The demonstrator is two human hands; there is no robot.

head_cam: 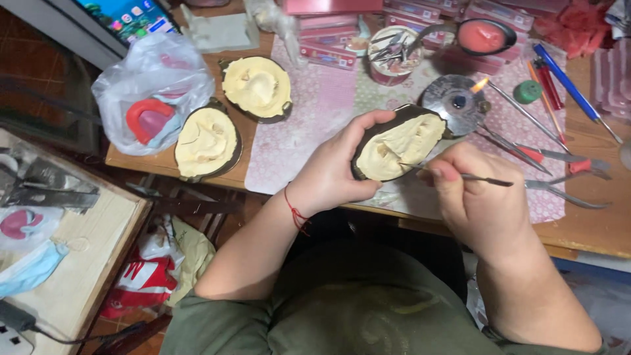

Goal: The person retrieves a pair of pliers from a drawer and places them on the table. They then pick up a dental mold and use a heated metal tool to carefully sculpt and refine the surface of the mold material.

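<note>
Left hand [335, 167]: fingers closed around a dark oval mould half [396, 142] filled with cream plaster, held tilted just above the near edge of the wooden table [591, 227], plaster face up.

Right hand [476, 197]: fingers pinched shut on a thin metal hand tool [470, 176]; its tip touches the plaster surface of the held mould, its other end points to the right.

Red thread [296, 212]: tied round the left wrist.

Second mould half [257, 87] and third mould half [208, 142]: both plaster-filled, lying face up on the table to the left of the held one, close together, the third at the table's front edge.

White plastic bag [148, 79]: at the table's left end, with a red horseshoe-shaped piece [150, 116] showing through it.

Small spirit burner [458, 100]: lit, flame at its right, just behind the held mould.

Metal instruments and pliers [559, 171]: scattered on the patterned cloth [309, 118] right of the burner.

Round tin of tools [393, 56]: behind the cloth.

Dark bowl with pink wax [483, 36]: beside the tin.
</note>
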